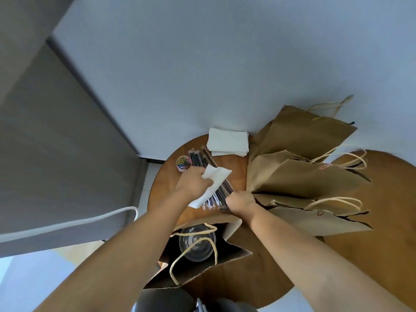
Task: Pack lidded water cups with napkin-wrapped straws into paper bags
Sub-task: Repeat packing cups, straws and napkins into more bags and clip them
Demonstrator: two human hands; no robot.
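A round brown wooden table (258,278) stands against a pale grey-white wall (202,64), with a darker grey panel (45,131) on the left side of the view. Three filled brown paper bags with cream rope handles (310,176) lie fanned on their sides across the right half of the table, mouths and handles pointing away to the right, each mouth pinned by a small paper clip. Nearer the person, an open brown paper bag (202,273) stands upright with its mouth facing up; inside it sits a clear plastic cup with a domed lid (197,243), seen from above, under the bag's looped handles.

A stack of white folded napkins (227,141) rests at the far edge of the table. Beside it a bundle of dark straws in clear wrappers (209,176) lies with its long axis running diagonally, from far left to near right (the individual count is too fine to tell).

Both forearms reach forward over the open bag. The left hand (193,181) has its fingers curled round a crumpled white napkin (213,183) held above the straws. The right hand (240,202) is clenched at the near end of the bundle, seemingly pinching a single dark straw (224,208). A small round clear tub of coloured paper clips (183,163) sits just left of the straws
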